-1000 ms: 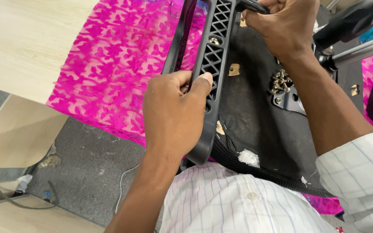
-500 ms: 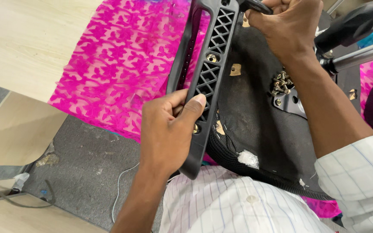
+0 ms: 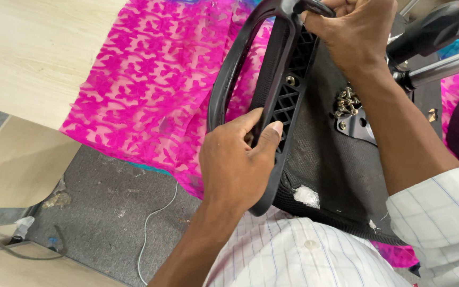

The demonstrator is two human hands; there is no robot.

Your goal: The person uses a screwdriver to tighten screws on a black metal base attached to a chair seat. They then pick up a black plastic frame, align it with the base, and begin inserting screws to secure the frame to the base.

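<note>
1. Fingers [image 3: 251, 125] of the left hand [image 3: 237, 165] are curled around the lower stretch of a black plastic armrest [image 3: 277, 106], thumb lying along its ribbed lattice face and the other fingers wrapped behind its edge; the grip is closed on it.
2. At the top of the picture the right hand [image 3: 357, 37] closes over the armrest's upper end, fingers bunched there. Whether it also pinches a small tool or fastener I cannot tell.
3. This armrest is a long looped bar. Its long axis runs from the upper right, under the right hand, down toward the lower left near the person's white striped shirt [image 3: 293, 255], tilted a little off vertical.
4. It lies against the left edge of an upturned black seat base [image 3: 330, 154], touching it. One screw head [image 3: 291, 80] shows in the lattice between the two hands, nearer the right hand than the left.
5. A cluster of loose screws [image 3: 346, 101] rests on a metal bracket just right of the armrest, beside the right wrist.
6. Pink patterned cloth [image 3: 150, 90] is spread on the pale wooden desk [image 3: 33, 48] beneath everything; grey floor [image 3: 102, 212] with a thin white cable shows lower left.
</note>
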